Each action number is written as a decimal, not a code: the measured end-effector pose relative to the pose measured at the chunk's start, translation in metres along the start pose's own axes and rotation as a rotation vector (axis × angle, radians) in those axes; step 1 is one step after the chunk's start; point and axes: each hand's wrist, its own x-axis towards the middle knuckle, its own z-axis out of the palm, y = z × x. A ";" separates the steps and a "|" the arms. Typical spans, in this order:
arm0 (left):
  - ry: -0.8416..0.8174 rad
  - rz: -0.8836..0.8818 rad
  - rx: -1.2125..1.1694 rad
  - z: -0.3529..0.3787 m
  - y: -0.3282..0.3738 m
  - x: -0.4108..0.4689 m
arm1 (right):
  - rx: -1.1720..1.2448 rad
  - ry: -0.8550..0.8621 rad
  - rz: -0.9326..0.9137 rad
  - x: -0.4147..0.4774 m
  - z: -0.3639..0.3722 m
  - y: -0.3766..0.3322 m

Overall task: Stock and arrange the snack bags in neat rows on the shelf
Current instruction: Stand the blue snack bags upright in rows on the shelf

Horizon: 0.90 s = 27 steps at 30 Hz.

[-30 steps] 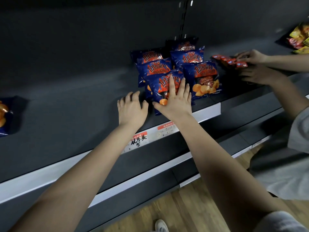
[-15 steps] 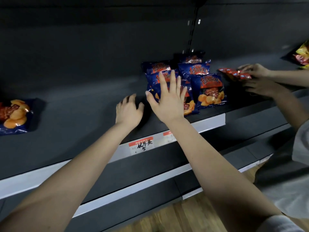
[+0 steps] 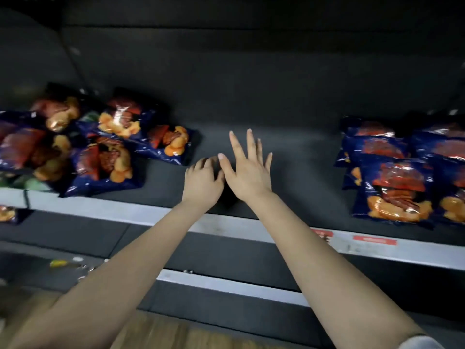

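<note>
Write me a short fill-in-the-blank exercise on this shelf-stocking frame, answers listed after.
The right hand, fingers spread, holds ____.
The jumbled pile of snack bags lies to the ____ of the left hand.
The packaging of the neat rows on the other side is mostly ____.
Missing words: nothing; left; blue.

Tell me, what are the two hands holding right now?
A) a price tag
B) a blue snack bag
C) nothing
C: the left hand and the right hand are over a bare part of the shelf, between the left pile of bags and the right rows of bags, holding nothing.
</note>
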 end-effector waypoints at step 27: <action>0.352 -0.524 -0.008 -0.144 -0.195 -0.067 | -0.012 -0.282 -0.461 0.045 0.131 -0.232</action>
